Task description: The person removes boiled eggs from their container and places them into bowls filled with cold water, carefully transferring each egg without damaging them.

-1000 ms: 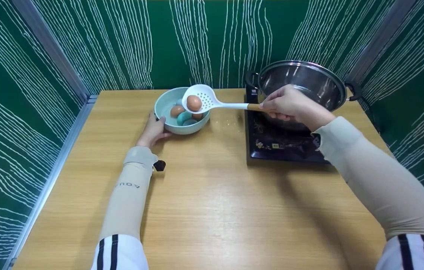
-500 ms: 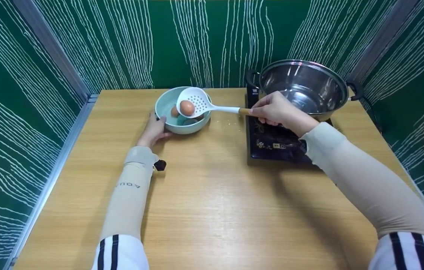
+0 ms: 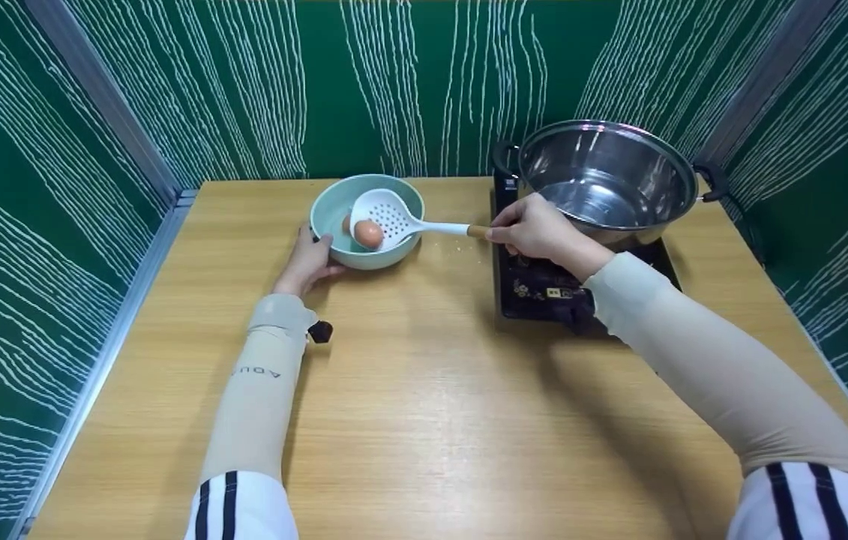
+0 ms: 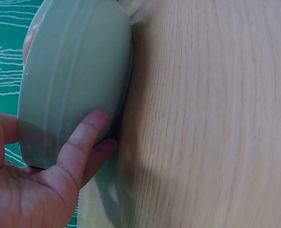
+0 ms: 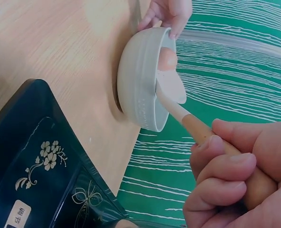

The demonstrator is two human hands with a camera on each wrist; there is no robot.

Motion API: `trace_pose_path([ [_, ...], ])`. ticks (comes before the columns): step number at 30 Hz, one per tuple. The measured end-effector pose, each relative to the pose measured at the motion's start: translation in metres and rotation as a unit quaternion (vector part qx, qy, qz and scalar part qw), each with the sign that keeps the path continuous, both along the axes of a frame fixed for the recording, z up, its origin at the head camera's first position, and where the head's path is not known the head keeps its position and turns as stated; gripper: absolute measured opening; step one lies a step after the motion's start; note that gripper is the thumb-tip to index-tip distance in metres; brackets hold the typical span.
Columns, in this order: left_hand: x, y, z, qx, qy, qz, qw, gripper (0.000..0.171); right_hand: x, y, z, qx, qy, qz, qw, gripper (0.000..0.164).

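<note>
My left hand [image 3: 309,259] grips the pale green bowl [image 4: 79,71] at its left side, thumb at the rim and fingers along the outer wall. In my right hand [image 3: 540,229] is a white perforated skimmer [image 3: 438,227], held by its wooden handle [image 5: 197,128] with fingers curled round it. One brown egg [image 3: 369,234] lies in the skimmer's head, which is over the bowl's mouth, low at the front rim. Part of another egg [image 3: 346,224] shows behind the head; the rest of the bowl's contents are hidden under it.
A large steel pot [image 3: 603,180] with black side handles stands on a black induction cooker [image 3: 543,291] at the right. Green walls with white lines enclose the wooden table [image 3: 424,405] at the back and sides. A few drops lie between bowl and cooker.
My right hand has moved left and toward me, bringing the skimmer and its egg lower over the bowl. The pot's inside shows more. My left hand and the bowl have stayed put.
</note>
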State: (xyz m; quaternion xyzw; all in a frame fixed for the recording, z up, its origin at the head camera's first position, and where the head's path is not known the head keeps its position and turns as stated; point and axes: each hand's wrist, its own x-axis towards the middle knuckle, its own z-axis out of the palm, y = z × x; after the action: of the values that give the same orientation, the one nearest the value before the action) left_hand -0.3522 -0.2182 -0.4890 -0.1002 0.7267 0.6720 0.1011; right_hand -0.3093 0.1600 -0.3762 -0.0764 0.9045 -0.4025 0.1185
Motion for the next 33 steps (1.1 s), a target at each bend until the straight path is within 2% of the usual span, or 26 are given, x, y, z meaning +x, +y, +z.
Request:
trace_pose_path([
  [9,0.0007,0.0008,0.0006,0.007,-0.004,0.007,0.9999,0.066,0.0038,-0.0075,0.0055,0.034,0.051,0.019,0.998,0.018],
  [21,-0.0005,0.0012,-0.0006,0.034,0.002,0.009,0.9994,0.065,0.0087,-0.0071,0.0091,0.083,0.123,0.033,0.988,0.018],
  [28,-0.0004,0.0005,-0.0012,0.016,0.000,0.006,0.9999,0.064,0.0098,-0.0050,0.0079,0.085,0.135,0.026,0.987,0.019],
  [33,0.0007,0.0006,-0.0003,0.019,0.005,0.004,0.9998,0.066,0.0101,-0.0028,0.0079,0.085,0.145,0.024,0.985,0.019],
])
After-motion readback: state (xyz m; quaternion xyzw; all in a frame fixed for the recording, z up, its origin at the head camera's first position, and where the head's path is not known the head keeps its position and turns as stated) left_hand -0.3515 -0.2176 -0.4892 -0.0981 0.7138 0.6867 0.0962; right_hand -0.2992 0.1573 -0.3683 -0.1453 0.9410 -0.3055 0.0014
